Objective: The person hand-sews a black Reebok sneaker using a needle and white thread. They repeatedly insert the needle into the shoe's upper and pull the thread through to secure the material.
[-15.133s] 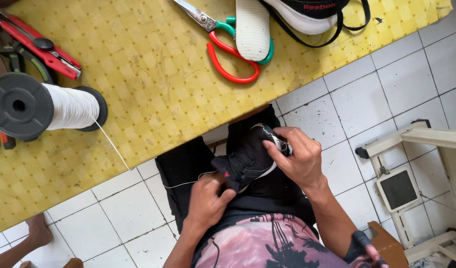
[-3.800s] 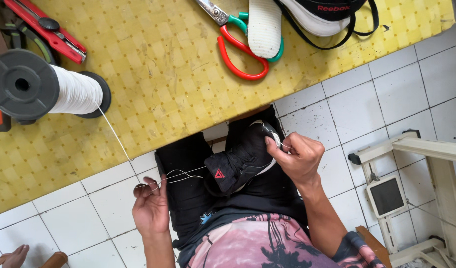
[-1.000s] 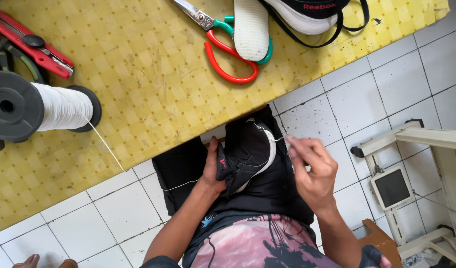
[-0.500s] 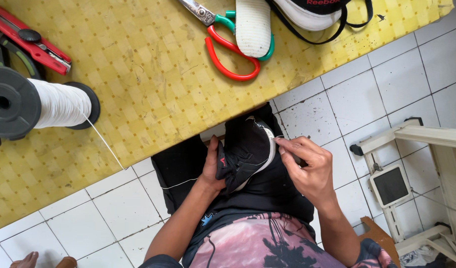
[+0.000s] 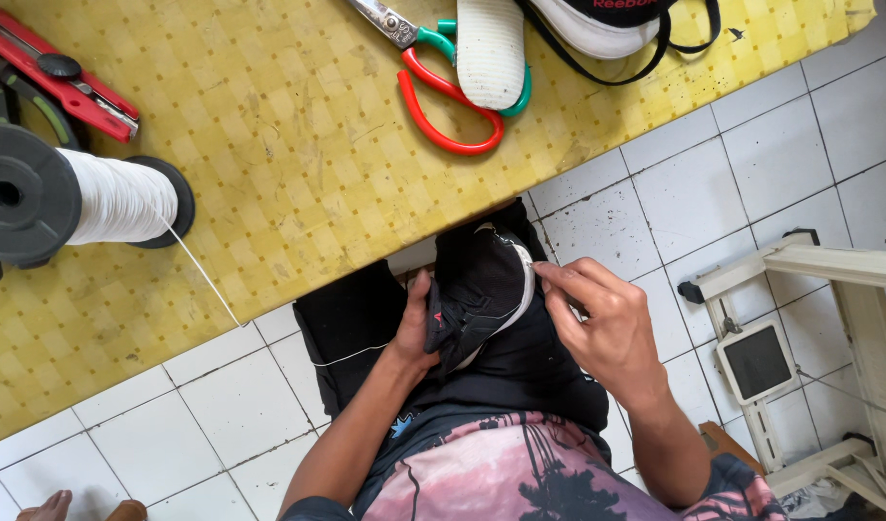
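The black shoe (image 5: 481, 294) sits in the person's lap just below the edge of the yellow worktop (image 5: 298, 145), with the left hand (image 5: 416, 328) closed around its side at nine o'clock and the right hand (image 5: 602, 323) at three o'clock, fingertips pinched together against the white sole edge. A small red triangular mark shows on the shoe's side near the left thumb. At ten o'clock a spool of white thread (image 5: 81, 198) lies on the worktop, its thread (image 5: 206, 280) running down toward the lap, while red-handled scissors (image 5: 433, 87) and a white insole (image 5: 491, 48) lie at twelve o'clock.
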